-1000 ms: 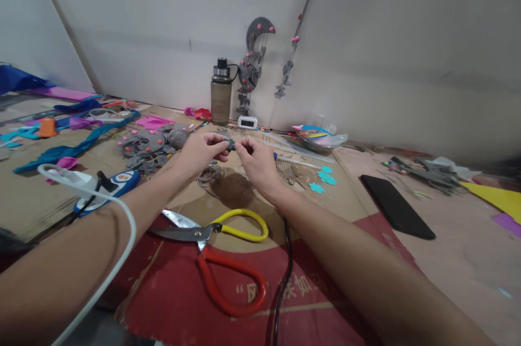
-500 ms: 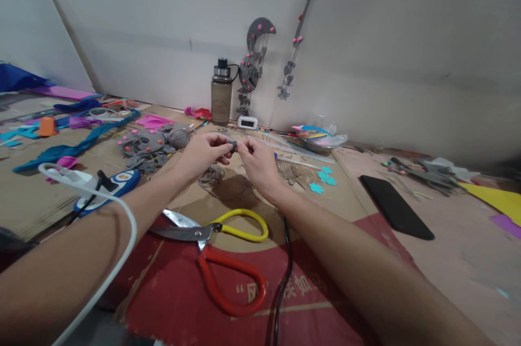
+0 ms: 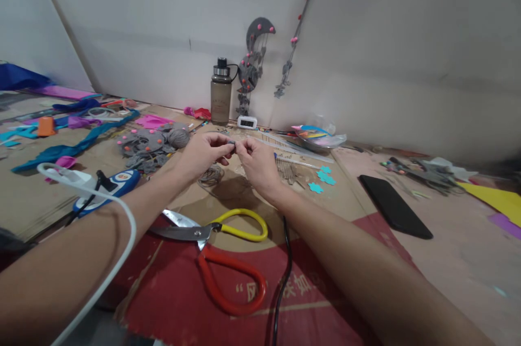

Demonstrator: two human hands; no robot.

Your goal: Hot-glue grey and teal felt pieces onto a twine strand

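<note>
My left hand (image 3: 210,149) and my right hand (image 3: 255,158) meet fingertip to fingertip above the cardboard. Between them is a small dark grey-blue piece (image 3: 232,143), mostly covered by the fingers; its kind cannot be made out. The left thumb and forefinger pinch it, and the right fingertips press at its other side. Beneath the left hand lies a loose coil of grey cord (image 3: 211,175). Scissors (image 3: 199,233) with one yellow and one red handle rest nearer to me, blades apart. Teal felt flowers (image 3: 316,188) lie right of my right hand.
Grey felt pieces with pompoms and a yarn ball (image 3: 177,135) are at left. A bottle (image 3: 220,93) and a small digital clock (image 3: 247,122) stand by the wall. A black phone (image 3: 394,206) lies at right. A white cable (image 3: 126,251) crosses over my left forearm.
Both hands stay nearly in place. The small piece is more covered by the fingers now. The hanging grey strand on the wall has swung slightly left.
</note>
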